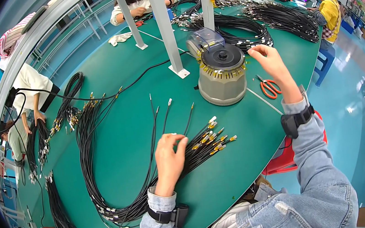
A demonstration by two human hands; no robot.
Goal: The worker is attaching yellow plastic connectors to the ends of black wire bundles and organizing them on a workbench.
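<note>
My left hand (170,159) hovers over a bundle of black cables (197,153) with white and yellow tagged ends. Its fingers are curled in toward the thumb, and whatever they may hold is hidden. Several single cables stretch away past it across the green table. Raised at the right, my right hand (272,63) has thumb and fingertips brought together; anything between them is too small to make out. Close to its fingertips stands a round grey machine (222,78) with a dark lid and small yellow labels ringing its upper edge.
Red-handled pliers (270,88) lie right of the machine. Grey metal posts (165,28) rise from the table. More cable coils (283,20) lie at the back and left (62,217). Co-workers stand or sit around the table. A white glove (120,38) lies far off.
</note>
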